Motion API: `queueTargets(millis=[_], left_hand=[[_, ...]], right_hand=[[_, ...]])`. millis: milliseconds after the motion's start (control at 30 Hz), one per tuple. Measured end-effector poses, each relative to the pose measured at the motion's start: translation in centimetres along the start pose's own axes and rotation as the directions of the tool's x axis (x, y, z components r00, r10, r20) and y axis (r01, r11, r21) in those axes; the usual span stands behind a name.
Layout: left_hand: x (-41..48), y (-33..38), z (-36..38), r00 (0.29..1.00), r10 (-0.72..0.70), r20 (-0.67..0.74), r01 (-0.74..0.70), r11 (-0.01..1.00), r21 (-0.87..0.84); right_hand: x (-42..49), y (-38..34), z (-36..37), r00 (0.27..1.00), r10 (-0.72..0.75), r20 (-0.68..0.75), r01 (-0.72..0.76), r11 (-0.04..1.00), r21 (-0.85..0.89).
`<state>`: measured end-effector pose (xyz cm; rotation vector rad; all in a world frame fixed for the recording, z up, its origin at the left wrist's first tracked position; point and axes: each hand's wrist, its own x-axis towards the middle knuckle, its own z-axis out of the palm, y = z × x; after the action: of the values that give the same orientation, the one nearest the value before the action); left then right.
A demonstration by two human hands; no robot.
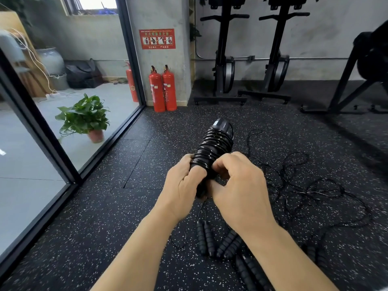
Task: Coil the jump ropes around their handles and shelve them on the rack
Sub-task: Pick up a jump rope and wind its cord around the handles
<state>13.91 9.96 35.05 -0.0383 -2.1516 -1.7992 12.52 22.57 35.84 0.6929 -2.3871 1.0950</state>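
Reader: Left grip [182,185] and right grip [239,185]: what does each hold?

Legend: Both hold one bundle, a pair of black jump-rope handles wound with glossy black cord [216,143]. Left grip: fingers curled round the bundle's lower end, thumb laid across the coils. Right grip: curled fingers and thumb closed on the coils at the lower right side. Whether a free cord end lies between those fingertips cannot be told.

Reader: Where is the bundle?

Legend: In the air at mid-frame, tilted away from the person, one handle cap uppermost, above the black speckled rubber floor [105,206].

Reader: And the other ropes?

Legend: On the floor. Uncoiled thin black cords [304,185] sprawl in a tangle to the right of the hands. Black ribbed foam handles [206,238] lie in pairs below the wrists.

Reader: Background?

Legend: Two red fire extinguishers [162,89] stand upright against a grey concrete pillar [157,15], beneath a red instruction sign [157,38]. A green potted plant [84,116] sits behind the glass partition [100,156] at left. Black upright exercise machines [222,59] line the far wall.
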Motion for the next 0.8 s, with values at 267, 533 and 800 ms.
queueTargets(millis=[267,533,800], left_hand=[[0.0,-0.3,0.1,0.998,-0.054,-0.015,0.054,0.998,-0.014],[-0.2,0.4,1.1,0.997,-0.041,-0.064,0.037,0.997,-0.069],[0.6,-0.4,1.0,0.989,-0.033,-0.143,0.044,0.996,0.074]], right_hand=[[0.7,0.5,-1.2,0.991,0.027,0.130,-0.041,0.994,0.106],[0.2,-0.1,-0.6,1.000,0.022,0.010,-0.022,0.999,-0.024],[0.2,-0.5,0.4,0.987,-0.096,-0.130,0.071,0.980,-0.186]])
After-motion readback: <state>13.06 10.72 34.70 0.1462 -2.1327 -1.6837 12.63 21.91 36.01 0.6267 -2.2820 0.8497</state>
